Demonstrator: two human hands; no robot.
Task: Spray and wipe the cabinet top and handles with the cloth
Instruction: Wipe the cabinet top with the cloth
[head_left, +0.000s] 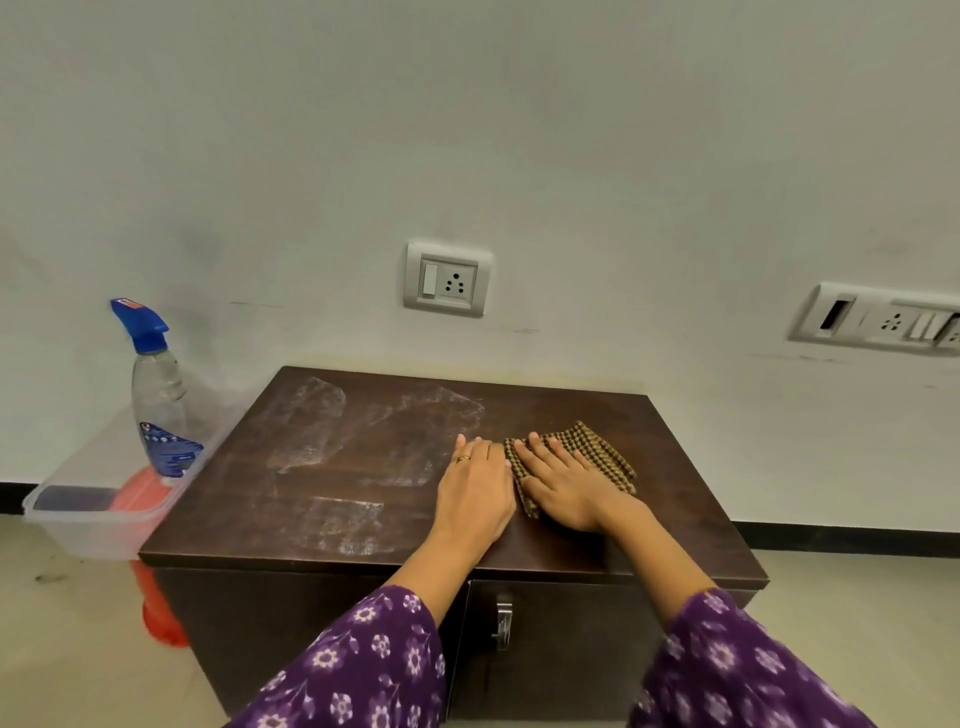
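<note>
Left of the cabinet (561, 618), spray bottle (161, 410) in a clear tub (104, 525)

You had no legible txt in this view. The spray bottle (158, 395) carried a blue label (174, 452) w/ white print & a small round logo near its top, all too blurred to read. A red-orange sticker (133, 304) sat on the blue trigger head (148, 332); its print was too small to make out.
</note>
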